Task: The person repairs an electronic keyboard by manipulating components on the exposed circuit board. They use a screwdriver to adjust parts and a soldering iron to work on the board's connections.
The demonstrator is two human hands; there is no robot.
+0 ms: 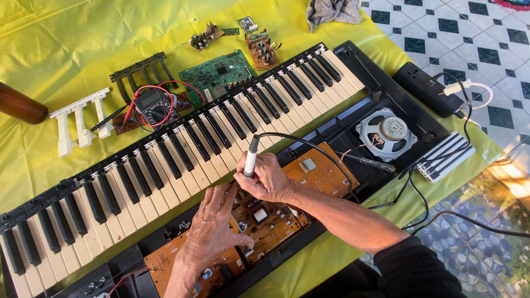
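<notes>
Yellow sheeting [66, 49] covered the surface under an opened keyboard [182, 160]. Right hand [268, 177] was closed around a soldering iron [251, 157], held upright just below the keys, over an orange circuit board [268, 221] inside the case. Left hand [212, 226] lay flat on that board, fingers together. Beyond the keys sat a multimeter [154, 105] and a green board [215, 73].

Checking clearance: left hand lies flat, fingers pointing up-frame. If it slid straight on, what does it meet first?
The left hand rests on the brown board. Straight on, its fingertips would likely meet the white keys' front edge first; depth is unclear.
</notes>
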